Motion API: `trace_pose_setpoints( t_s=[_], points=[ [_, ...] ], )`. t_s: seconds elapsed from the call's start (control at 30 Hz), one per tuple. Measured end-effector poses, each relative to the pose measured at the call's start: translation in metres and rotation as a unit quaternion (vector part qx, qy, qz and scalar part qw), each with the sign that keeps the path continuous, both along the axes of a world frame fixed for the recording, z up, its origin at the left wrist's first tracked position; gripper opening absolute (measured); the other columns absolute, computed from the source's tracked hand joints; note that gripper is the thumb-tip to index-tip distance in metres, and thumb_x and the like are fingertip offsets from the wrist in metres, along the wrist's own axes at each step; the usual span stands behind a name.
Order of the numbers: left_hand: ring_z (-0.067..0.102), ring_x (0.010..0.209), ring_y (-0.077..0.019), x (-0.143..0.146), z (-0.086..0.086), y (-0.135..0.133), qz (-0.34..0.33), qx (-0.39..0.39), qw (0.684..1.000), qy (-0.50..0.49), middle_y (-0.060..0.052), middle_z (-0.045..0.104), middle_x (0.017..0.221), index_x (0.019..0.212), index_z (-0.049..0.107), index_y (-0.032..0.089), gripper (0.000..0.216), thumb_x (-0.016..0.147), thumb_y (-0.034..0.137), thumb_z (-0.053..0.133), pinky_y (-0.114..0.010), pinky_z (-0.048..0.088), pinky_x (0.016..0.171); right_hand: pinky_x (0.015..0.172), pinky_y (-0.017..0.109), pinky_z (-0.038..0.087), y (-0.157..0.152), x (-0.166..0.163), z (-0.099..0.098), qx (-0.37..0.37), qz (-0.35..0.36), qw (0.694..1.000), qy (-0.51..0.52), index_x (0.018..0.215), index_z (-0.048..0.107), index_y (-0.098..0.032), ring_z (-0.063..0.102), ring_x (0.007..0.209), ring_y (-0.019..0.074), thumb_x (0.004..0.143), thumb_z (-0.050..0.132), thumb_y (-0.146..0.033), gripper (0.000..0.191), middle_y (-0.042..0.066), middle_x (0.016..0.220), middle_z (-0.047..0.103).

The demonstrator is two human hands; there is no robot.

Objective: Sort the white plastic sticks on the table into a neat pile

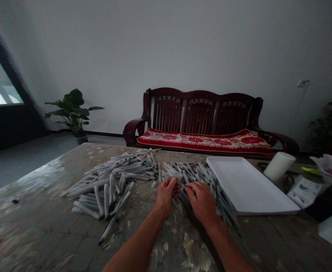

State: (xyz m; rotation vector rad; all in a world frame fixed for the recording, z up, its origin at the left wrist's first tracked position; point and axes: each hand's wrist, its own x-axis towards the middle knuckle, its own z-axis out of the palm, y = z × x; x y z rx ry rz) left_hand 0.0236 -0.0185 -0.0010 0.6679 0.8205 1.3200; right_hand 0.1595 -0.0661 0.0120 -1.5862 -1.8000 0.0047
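Note:
My left hand (pixel 166 193) is closed in a pinch at the table's middle, with the end of a slim pale pen (pixel 181 184) at its fingertips. My right hand (pixel 202 200) faces it, thumb and fingers pinched on the same pen; much of it is hidden by the fingers. Left of my hands spreads a large heap of pens (pixel 98 187), pale barrels with dark ends. A second pile of pens (pixel 189 172) lies just beyond and beside my right hand, partly covered by it.
A shallow white tray (pixel 256 189) rests right of the second pile. Beyond it are a white roll (pixel 279 167), a small box (pixel 304 190) and a wrapped bouquet (pixel 330 170). A small black piece (pixel 14 201) lies far left on the patterned tabletop (pixel 55 241). Behind stands a wooden bench (pixel 200 113).

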Motion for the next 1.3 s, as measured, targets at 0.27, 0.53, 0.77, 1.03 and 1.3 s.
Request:
trace_pose_setpoints(
  t_s=[0.27,0.53,0.77,1.03,1.3],
  points=[
    [0.061,0.082,-0.0191,-0.014,-0.002,0.001,0.076,0.222,0.909,0.345,-0.004,0.069,0.083,0.091,0.072,0.023,0.019,0.084,0.036,0.06,-0.03,0.046,0.076,0.083,0.034,0.047,0.001,0.002,-0.002,-0.01,0.002,0.971,0.241,0.117,0.064,-0.019,0.062,0.093,0.0222,0.092,0.047,-0.045,0.04,0.009,0.102,0.069],
    [0.057,0.089,-0.0228,-0.023,0.003,-0.011,0.035,0.381,0.702,0.6,-0.005,0.066,0.085,0.099,0.075,0.03,0.018,0.086,0.024,0.064,-0.035,0.042,0.085,0.071,0.032,0.049,0.004,0.005,0.001,-0.053,0.023,0.934,0.353,0.098,0.069,-0.018,0.061,0.075,0.0205,0.079,0.06,-0.046,0.034,0.004,0.08,0.066],
    [0.06,0.074,-0.0157,-0.018,-0.009,0.007,0.137,0.166,0.932,0.293,-0.005,0.065,0.099,0.119,0.063,0.02,0.05,0.072,0.033,0.072,-0.029,0.049,0.069,0.056,0.03,0.05,0.006,0.002,-0.004,-0.101,0.007,0.835,0.54,0.1,0.067,-0.018,0.064,0.068,0.0207,0.067,0.071,-0.055,0.049,0.004,0.075,0.069],
    [0.053,0.054,-0.0099,0.0,-0.002,0.0,0.025,0.105,0.988,0.106,0.002,0.06,0.061,0.081,0.069,0.016,0.038,0.065,0.05,0.073,-0.021,0.042,0.051,0.045,0.03,0.046,0.007,-0.002,-0.012,-0.172,0.006,0.892,0.417,0.101,0.073,-0.021,0.063,0.059,0.0207,0.074,0.065,-0.057,0.046,0.006,0.081,0.073],
    [0.058,0.052,-0.0123,-0.036,-0.007,0.025,0.174,0.026,0.973,0.152,0.002,0.058,0.06,0.071,0.057,0.019,0.042,0.067,0.06,0.066,-0.022,0.045,0.047,0.072,0.03,0.046,-0.004,0.037,0.005,-0.04,-0.094,0.993,0.066,0.092,0.076,-0.026,0.066,0.084,0.0203,0.089,0.05,-0.036,0.028,0.005,0.093,0.072]
  ],
)
